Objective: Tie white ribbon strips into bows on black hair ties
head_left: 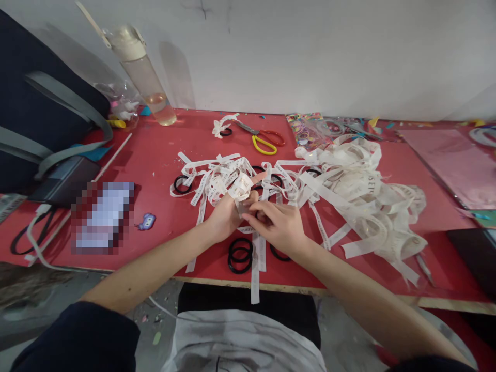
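Where the left fingers (258,177) extend, white ribbon (240,187) lies across them.

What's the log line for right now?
left hand: holding white ribbon | right hand: close beside it | scissors: on red table

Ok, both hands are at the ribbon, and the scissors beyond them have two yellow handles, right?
Not quite: the head view shows the scissors with one yellow handle and one red handle. The rest holds: left hand and right hand are at the ribbon, scissors beyond them.
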### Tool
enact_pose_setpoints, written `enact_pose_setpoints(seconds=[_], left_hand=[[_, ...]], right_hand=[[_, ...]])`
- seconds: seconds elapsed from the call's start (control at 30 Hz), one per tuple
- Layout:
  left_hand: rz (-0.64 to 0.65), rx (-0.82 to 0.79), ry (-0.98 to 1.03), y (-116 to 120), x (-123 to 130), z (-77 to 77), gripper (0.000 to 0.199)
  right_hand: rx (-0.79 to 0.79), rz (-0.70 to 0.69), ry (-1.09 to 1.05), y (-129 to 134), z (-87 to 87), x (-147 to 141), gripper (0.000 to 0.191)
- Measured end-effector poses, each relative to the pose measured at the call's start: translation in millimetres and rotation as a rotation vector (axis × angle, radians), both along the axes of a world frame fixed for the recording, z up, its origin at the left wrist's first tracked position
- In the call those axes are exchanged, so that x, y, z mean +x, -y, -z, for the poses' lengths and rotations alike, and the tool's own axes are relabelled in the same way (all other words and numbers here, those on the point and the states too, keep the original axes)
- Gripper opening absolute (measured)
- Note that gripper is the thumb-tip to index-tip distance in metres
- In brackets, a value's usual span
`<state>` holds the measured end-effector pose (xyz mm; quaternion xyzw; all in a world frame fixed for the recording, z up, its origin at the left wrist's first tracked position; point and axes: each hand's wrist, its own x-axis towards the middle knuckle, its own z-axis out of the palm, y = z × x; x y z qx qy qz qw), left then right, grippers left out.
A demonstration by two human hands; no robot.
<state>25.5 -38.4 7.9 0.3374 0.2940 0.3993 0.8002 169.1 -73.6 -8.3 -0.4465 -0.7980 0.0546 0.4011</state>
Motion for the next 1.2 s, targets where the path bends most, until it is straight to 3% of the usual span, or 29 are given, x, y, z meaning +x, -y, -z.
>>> enact_pose_setpoints(seconds=[0.1, 0.2, 0.47, 0.63, 0.73, 0.8, 0.9, 1.0, 1.1, 1.2], left_hand=[[-0.038, 0.007, 0.045, -1, 0, -0.8, 0.031], [-0.046, -0.015, 0.077, -2, 1, 0.2, 0.027], [-0.059, 0.0, 0.117, -1, 1, -0.2, 0.03], [-0.092, 0.05, 0.116, -5, -2, 1.6, 0.03], [-0.085, 0.08, -0.014, -4, -4, 3.7, 0.028], [-0.118, 0.153, -0.21, -2, -5, 5.4, 0.024], [-0.061, 0.482, -0.541, 2, -7, 8.1, 0.021], [0.077, 0.864, -0.762, 2, -9, 10.6, 0.03], [0.089, 1.047, -0.898, -2, -12, 12.1, 0.037], [0.066, 1.192, -0.87, -8, -16, 9.2, 0.042]], right_hand=[[0.091, 0.013, 0.179, -1, 3.7, -1, 0.025], [0.123, 0.012, 0.29, -3, 5.4, -1, 0.019], [0.202, -0.049, 0.381, -7, 6.7, 2, 0.016], [0.144, -0.11, 0.406, -5, 6.5, 0, 0.016], [0.084, -0.131, 0.262, -3, 3.0, 1, 0.013], [0.013, -0.1, 0.05, -1, -1.0, 3, 0.011], [-0.111, 0.031, -0.274, -1, -6.6, 5, 0.018], [-0.141, 0.02, -0.375, -4, -9.1, 7, 0.008], [-0.215, -0.022, -0.571, -9, -8.6, 8, 0.005], [-0.294, 0.047, -0.944, -16, -7.3, 13, 0.014]])
